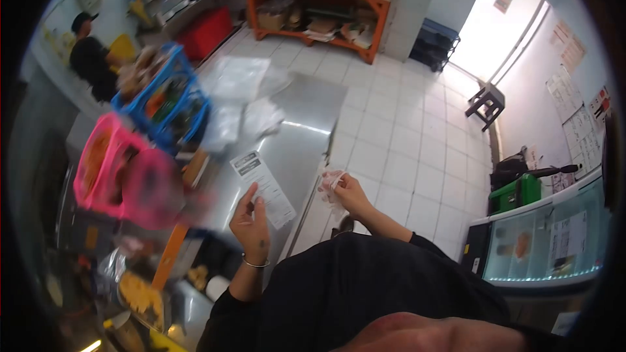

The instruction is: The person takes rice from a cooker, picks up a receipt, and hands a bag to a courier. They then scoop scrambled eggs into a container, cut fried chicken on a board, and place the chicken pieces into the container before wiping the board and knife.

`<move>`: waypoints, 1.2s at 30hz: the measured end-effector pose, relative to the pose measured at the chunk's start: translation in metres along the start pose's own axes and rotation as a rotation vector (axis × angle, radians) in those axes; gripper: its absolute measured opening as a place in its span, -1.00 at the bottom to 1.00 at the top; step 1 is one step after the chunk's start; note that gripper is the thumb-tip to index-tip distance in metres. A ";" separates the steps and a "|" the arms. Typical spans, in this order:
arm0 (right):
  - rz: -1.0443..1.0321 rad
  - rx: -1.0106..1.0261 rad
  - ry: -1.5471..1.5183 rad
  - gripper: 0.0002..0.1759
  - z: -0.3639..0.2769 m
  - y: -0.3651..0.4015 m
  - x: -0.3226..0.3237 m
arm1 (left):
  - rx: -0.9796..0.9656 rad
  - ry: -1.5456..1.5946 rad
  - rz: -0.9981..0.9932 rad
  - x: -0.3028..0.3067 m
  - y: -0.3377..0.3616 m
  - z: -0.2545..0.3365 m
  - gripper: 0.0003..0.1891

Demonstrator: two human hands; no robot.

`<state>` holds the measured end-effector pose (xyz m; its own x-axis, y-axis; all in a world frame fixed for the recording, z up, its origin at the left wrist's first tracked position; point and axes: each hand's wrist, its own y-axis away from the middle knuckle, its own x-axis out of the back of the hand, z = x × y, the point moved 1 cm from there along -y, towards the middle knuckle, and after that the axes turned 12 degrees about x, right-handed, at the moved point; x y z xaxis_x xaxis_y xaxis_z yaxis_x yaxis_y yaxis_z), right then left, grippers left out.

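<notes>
My left hand [250, 221], with a bracelet at the wrist, is raised over the steel counter [310, 111] with its fingers apart and nothing in them. Just beyond its fingertips, a printed paper slip [266, 189] lies on the counter. My right hand [349, 193] is closed on a crumpled, see-through plastic piece [330, 189], off the counter's right edge above the floor. Clear plastic bags [238, 78] lie farther back on the counter.
Pink [134, 205] and blue [199, 107] baskets with food items stand at the left. A tray of yellow food [140, 296] is lower left. A person [91, 58] stands at the far left. A stool [488, 101] and a glass-topped freezer [541, 241] are at the right.
</notes>
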<state>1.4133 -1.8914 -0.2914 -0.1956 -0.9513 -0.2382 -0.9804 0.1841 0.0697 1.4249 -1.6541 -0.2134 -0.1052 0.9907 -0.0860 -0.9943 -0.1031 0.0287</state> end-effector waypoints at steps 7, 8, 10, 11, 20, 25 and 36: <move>0.057 0.103 0.150 -0.66 -0.076 -0.210 0.184 | 0.079 0.008 -0.072 -0.234 -0.141 -0.001 -0.75; 0.082 0.099 0.109 -0.66 -0.085 -0.244 0.201 | 0.078 -0.011 -0.099 -0.261 -0.166 -0.002 -0.75; 0.113 0.072 0.027 -0.64 -0.097 -0.307 0.228 | 0.088 -0.054 -0.130 -0.300 -0.210 -0.005 -0.75; 0.084 0.081 0.004 -0.64 -0.097 -0.343 0.245 | 0.046 -0.053 -0.118 -0.322 -0.235 -0.011 -0.74; 0.008 0.374 0.897 -0.74 -0.150 -0.606 0.378 | -0.327 -0.635 -0.172 -0.555 -0.470 -0.099 -0.25; 0.124 0.587 0.817 -0.68 -0.177 -0.723 0.431 | -0.248 -0.685 -0.274 -0.743 -0.578 -0.106 0.12; -0.384 0.536 0.589 -0.60 -0.212 -1.051 0.497 | 0.025 -0.556 0.025 -0.900 -0.859 -0.102 -0.10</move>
<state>2.3509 -2.6103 -0.2775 0.0477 -0.9170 0.3961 -0.8836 -0.2236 -0.4114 2.3713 -2.4668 -0.2627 -0.0954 0.8860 0.4537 -0.9901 -0.1314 0.0484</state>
